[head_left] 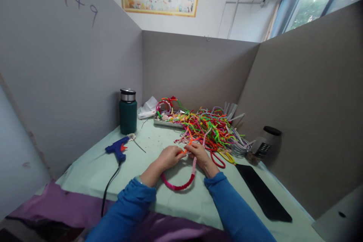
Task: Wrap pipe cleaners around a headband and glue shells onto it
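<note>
My left hand (170, 156) and my right hand (199, 155) meet over the middle of the table, fingers pinched close together. Between them runs an orange pipe cleaner (190, 136), its loose end sticking up past my fingertips. Both hands are closed on it. Below them hangs a curved hoop (181, 188) wrapped in red, magenta and pale pink fuzzy stems; its upper part goes behind my fingers. How the orange stem joins the hoop is hidden by my fingers.
A heap of colourful pipe cleaners (211, 126) lies beyond my hands, beside a metal tray (168, 124). Leftward are a blue glue gun (115, 149) with its cord and a dark green bottle (128, 115). Yellow-handled scissors (227, 157), a black flat object (262, 191) and a tilted jar (262, 146) lie right.
</note>
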The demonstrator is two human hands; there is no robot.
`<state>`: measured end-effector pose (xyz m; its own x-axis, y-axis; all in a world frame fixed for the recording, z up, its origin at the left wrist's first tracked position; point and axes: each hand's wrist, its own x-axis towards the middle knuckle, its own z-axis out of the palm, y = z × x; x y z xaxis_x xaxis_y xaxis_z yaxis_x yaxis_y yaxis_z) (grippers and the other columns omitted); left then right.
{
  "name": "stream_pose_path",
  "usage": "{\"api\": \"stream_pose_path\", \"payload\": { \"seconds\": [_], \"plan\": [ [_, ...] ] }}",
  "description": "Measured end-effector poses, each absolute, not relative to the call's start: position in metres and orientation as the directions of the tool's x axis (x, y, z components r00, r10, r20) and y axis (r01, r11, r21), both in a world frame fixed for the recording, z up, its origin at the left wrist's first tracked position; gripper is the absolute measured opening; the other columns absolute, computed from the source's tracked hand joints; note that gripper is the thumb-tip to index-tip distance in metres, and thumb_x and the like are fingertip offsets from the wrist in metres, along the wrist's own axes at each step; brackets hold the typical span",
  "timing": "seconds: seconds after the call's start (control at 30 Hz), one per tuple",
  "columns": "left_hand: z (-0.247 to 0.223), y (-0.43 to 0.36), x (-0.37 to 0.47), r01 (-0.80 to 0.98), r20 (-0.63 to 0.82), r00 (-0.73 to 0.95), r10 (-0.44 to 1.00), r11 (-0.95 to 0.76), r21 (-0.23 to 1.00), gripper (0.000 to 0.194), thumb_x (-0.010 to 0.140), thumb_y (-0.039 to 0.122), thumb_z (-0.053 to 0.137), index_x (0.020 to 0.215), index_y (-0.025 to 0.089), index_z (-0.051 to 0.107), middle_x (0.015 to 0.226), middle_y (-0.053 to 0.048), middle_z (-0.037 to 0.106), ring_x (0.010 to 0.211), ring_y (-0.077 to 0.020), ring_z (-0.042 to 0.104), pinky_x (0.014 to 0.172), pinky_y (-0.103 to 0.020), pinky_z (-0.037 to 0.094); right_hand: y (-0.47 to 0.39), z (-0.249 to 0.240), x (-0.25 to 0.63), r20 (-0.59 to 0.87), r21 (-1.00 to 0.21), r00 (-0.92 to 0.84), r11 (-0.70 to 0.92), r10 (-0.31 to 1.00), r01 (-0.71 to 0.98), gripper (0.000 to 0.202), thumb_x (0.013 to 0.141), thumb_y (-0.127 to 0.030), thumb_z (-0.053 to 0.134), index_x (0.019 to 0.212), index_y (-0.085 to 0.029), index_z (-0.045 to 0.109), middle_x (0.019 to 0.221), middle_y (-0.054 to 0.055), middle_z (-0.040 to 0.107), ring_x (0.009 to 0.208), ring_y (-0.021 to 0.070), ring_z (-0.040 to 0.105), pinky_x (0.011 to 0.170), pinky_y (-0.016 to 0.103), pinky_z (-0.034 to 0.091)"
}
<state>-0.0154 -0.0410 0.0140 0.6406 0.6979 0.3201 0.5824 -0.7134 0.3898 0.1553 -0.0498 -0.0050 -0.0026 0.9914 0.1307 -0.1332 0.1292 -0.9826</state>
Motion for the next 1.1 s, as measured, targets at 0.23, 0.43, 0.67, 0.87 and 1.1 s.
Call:
{"api": "stream_pose_path", "payload": {
  "seconds": [0.23, 0.43, 0.67, 0.87, 1.1],
  "plan": [
    [0.012, -0.044, -0.012, 0.631, 0.306, 0.653, 0.693, -0.721, 0.286, 0.036, 0.092, 0.036, 0.036, 0.08, 0.018, 0.065, 0.08, -0.007, 0.067, 0.072, -0.0172, 0.058, 0.062, -0.025, 0.033, -0.05, -0.004, 0.154, 0.113, -0.984, -0.001, 0.112, 0.994, -0.135, 0.036, 0.057, -0.043, 0.079, 0.055, -0.015, 0.055, 0.05, -0.006, 0.046, 0.043, 0.0046, 0.035, 0.041, 0.02, 0.023],
    [0.012, -0.046, -0.011, 0.615, 0.302, 0.671, 0.678, -0.735, 0.285, 0.036, 0.092, 0.037, 0.033, 0.082, 0.019, 0.064, 0.079, -0.007, 0.066, 0.071, -0.0172, 0.058, 0.064, -0.025, 0.036, -0.052, -0.004, 0.158, 0.12, -0.983, -0.066, 0.11, 0.991, -0.147, 0.033, 0.063, -0.043, 0.075, 0.063, -0.015, 0.059, 0.057, -0.002, 0.055, 0.045, 0.0056, 0.041, 0.04, 0.019, 0.024],
    [0.021, -0.049, -0.011, 0.507, 0.4, 0.637, 0.659, -0.749, 0.427, 0.033, 0.092, 0.032, 0.035, 0.082, 0.018, 0.063, 0.08, -0.004, 0.064, 0.074, -0.0145, 0.056, 0.069, -0.023, 0.039, -0.045, -0.007, 0.156, 0.122, -0.957, -0.083, 0.095, 0.989, -0.275, 0.034, 0.059, -0.043, 0.077, 0.068, -0.017, 0.057, 0.055, -0.004, 0.052, 0.041, 0.0046, 0.035, 0.04, 0.021, 0.022],
    [0.021, -0.042, -0.007, 0.31, 0.39, 0.456, 0.8, -0.553, 0.773, 0.031, 0.089, 0.033, 0.038, 0.082, 0.015, 0.062, 0.08, -0.003, 0.063, 0.075, -0.0139, 0.055, 0.072, -0.024, 0.041, -0.049, -0.003, 0.151, 0.136, -0.918, -0.039, 0.111, 0.99, -0.382, 0.031, 0.059, -0.039, 0.077, 0.064, -0.018, 0.055, 0.051, -0.006, 0.047, 0.042, 0.005, 0.03, 0.04, 0.021, 0.019],
    [0.02, -0.037, -0.006, 0.07, 0.237, 0.369, 0.899, -0.281, 0.957, 0.032, 0.081, 0.039, 0.047, 0.101, 0.015, 0.056, 0.057, 0.006, 0.044, 0.049, -0.0079, 0.038, 0.047, -0.018, 0.032, -0.052, -0.002, 0.149, 0.128, -0.941, 0.003, 0.122, 0.992, -0.316, 0.034, 0.056, -0.043, 0.076, 0.057, -0.016, 0.056, 0.053, -0.002, 0.05, 0.043, 0.0059, 0.031, 0.04, 0.022, 0.021]
  ]
}}
